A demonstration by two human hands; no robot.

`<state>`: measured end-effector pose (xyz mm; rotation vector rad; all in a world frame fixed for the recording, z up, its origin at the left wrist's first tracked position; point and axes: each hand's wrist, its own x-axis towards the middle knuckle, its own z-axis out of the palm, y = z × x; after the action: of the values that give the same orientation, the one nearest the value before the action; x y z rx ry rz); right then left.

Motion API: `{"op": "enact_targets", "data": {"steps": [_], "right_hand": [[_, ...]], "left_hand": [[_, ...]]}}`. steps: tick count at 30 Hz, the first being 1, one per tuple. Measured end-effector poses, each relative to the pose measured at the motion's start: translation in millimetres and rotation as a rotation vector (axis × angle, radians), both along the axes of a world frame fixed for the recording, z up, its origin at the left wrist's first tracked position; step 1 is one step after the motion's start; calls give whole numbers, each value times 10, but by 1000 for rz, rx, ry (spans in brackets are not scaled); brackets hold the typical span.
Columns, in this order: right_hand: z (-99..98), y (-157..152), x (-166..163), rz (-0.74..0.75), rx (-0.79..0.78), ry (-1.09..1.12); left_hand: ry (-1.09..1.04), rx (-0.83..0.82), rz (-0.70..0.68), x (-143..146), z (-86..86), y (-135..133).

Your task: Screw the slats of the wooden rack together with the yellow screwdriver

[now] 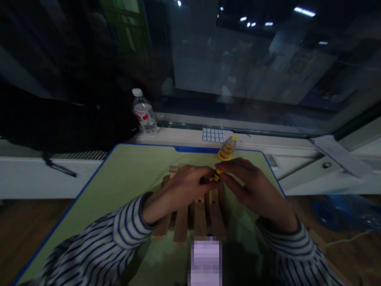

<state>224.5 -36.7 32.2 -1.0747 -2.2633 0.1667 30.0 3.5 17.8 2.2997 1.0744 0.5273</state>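
Note:
A slatted wooden piece point(205, 216) with small holes lies on a green mat point(125, 178). My left hand point(178, 190) rests over its far end, fingers curled round a small dark thing I cannot name. My right hand point(253, 186) meets it from the right, fingertips pinched on a small yellow-and-black tool point(217, 176). The two hands touch at the fingertips above the slats. Both sleeves are striped.
A small yellow-based case of bits point(228, 148) stands at the mat's far edge. A water bottle point(144, 112) and a blue-gridded card point(214, 135) sit on the white sill below a dark window. A blue bag point(345, 212) lies on the floor to the right.

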Motion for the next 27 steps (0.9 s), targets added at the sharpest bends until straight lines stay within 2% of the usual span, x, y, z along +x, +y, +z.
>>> {"op": "enact_targets", "data": {"steps": [7,13,17,23,27], "right_hand": [[9,-1,4,-10,-12,13],[14,6,18,-53,-31,6],[18,8,13,-73,-50,9],[13,13,13,-66,-22,6],[31,7,26,-68,-14,6]], "left_hand": [[-12,-53,5,23,2,0],[-72,-126,-77,1,-84,54],[-78,-96,-102,-18,-107,75],[-96,-38,-57,-24,-50,63],[-116,-54,-61,-14,-51,61]]}}
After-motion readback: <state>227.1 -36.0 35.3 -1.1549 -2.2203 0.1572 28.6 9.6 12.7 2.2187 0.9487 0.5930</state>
